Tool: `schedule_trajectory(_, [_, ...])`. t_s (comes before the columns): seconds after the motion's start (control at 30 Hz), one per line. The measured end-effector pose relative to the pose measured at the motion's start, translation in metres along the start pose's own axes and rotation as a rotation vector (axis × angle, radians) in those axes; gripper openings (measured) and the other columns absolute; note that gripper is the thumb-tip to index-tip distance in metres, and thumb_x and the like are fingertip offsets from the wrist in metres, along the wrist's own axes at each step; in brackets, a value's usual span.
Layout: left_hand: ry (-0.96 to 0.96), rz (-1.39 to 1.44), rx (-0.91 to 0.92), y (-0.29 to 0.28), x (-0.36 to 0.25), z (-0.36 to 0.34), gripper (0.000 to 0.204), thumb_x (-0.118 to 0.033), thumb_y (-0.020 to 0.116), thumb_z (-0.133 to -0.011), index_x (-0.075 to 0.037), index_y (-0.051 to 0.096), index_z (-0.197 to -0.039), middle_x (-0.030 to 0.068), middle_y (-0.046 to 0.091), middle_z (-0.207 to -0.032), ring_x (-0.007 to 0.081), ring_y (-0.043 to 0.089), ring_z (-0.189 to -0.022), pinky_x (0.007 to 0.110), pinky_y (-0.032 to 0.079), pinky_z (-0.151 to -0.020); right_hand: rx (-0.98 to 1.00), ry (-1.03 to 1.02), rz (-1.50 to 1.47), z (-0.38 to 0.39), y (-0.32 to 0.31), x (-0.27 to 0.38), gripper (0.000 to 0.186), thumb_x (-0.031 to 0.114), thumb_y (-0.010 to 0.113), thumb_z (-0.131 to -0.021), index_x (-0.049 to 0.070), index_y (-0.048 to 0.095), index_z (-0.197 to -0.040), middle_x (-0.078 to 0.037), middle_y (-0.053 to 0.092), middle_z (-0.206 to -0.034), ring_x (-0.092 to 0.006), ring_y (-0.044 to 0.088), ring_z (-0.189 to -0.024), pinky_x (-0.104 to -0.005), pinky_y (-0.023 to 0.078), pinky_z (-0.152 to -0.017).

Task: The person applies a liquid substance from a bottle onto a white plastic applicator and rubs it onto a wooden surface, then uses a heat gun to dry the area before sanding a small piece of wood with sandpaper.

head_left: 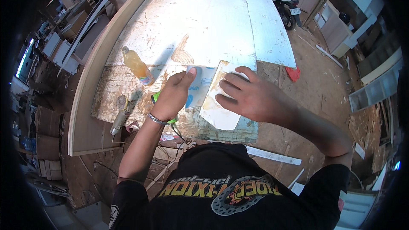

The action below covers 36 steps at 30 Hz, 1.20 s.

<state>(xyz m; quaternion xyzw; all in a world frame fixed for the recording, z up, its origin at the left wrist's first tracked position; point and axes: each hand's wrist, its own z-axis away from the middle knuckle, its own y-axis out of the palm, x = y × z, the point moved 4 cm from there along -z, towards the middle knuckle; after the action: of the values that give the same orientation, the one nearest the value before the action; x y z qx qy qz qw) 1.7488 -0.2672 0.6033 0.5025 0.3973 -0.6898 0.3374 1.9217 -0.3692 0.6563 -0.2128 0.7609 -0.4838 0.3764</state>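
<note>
On worn tabletop (191, 25), right of orange-drink bottle (137, 66): white sheet (203, 81) pinched by left hand (172, 96); pale board piece (215, 108) pressed under right hand (251, 98), fingers spread flat.

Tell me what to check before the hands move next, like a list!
1. Right hand flat on the white panel: ok, fingers spread across it.
2. Left hand gripping the sheet: ok, thumb pressed on its top edge.
3. Panel lying fully on the table: cannot tell, its near end reaches the table's edge.
4. Bottle out of the way: ok, upright, left of both hands.
5. Tool clear of the hands: ok, it lies left of the left wrist.
6. Green thing under the left wrist: cannot tell what it is.
</note>
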Motion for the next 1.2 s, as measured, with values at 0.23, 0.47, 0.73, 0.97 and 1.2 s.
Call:
schedule_trajectory(0.23, [0.09,0.031,-0.017,-0.007,-0.005,-0.007,0.068,-0.053,0.049,-0.1,0.009,0.06,-0.123,0.012,0.069,-0.106,0.0153,0.06,-0.097,0.028,0.046,-0.088,0.105,0.091,-0.002,-0.003,0.005,-0.001,0.03,0.014,0.062,-0.082,0.007,0.063,-0.111,-0.01,0.061,-0.109,-0.0243,0.057,-0.112,-0.0421,0.043,-0.1])
schedule_trajectory(0.47, [0.094,0.105,-0.065,-0.016,-0.003,-0.015,0.07,-0.055,0.05,-0.099,0.009,0.06,-0.124,0.0121,0.067,-0.107,0.0155,0.059,-0.097,0.028,0.046,-0.089,0.121,0.145,-0.016,-0.001,0.012,-0.003,0.032,0.013,0.063,-0.081,0.007,0.063,-0.113,-0.009,0.061,-0.107,-0.0239,0.057,-0.111,-0.0415,0.042,-0.1])
schedule_trajectory(0.73, [0.081,0.353,-0.107,-0.046,0.016,-0.038,0.061,-0.046,0.051,-0.102,0.01,0.057,-0.126,0.0132,0.064,-0.115,0.0178,0.06,-0.105,0.031,0.047,-0.092,0.08,0.144,-0.115,0.013,0.018,-0.008,0.027,0.007,0.06,-0.079,0.004,0.065,-0.106,-0.009,0.062,-0.099,-0.0234,0.057,-0.105,-0.0394,0.043,-0.094])
schedule_trajectory(0.97, [-0.036,0.758,-0.012,-0.048,0.034,-0.048,0.045,-0.032,0.045,-0.105,0.006,0.053,-0.129,0.0126,0.062,-0.122,0.0205,0.059,-0.111,0.035,0.047,-0.098,-0.211,0.485,-1.102,0.05,0.016,-0.033,0.046,-0.004,0.057,-0.084,0.0,0.057,-0.13,-0.014,0.065,-0.119,-0.0245,0.061,-0.111,-0.0369,0.047,-0.095])
schedule_trajectory(1.2, [-0.094,0.86,0.13,0.01,0.049,-0.041,0.047,-0.033,0.038,-0.107,0.005,0.049,-0.131,0.0149,0.058,-0.128,0.0236,0.058,-0.116,0.038,0.046,-0.101,-0.735,1.077,-1.777,0.031,0.057,-0.035,0.041,0.007,0.067,-0.087,-0.007,0.057,-0.125,-0.01,0.066,-0.112,-0.0144,0.061,-0.102,-0.031,0.048,-0.089])
